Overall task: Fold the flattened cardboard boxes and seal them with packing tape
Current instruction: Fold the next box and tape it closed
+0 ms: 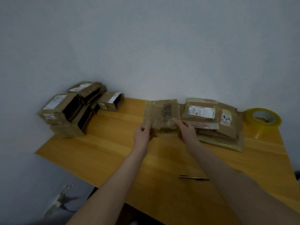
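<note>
A flattened cardboard box (pixel 159 113) with a barcode label and old tape is held tilted above the middle of the yellow table (pixel 113 150). My left hand (pixel 142 134) grips its lower left edge. My right hand (pixel 186 129) pinches its lower right edge. A stack of flattened boxes (pixel 215 124) lies just right of it. A roll of clear packing tape (pixel 263 117) lies flat at the far right, a loose tail trailing toward me.
Several folded open-ended boxes (pixel 73 109) are piled at the table's back left against the wall. A dark pen-like tool (pixel 194 177) lies on the table between my forearms. Scraps of tape (pixel 60 198) lie on the floor at lower left.
</note>
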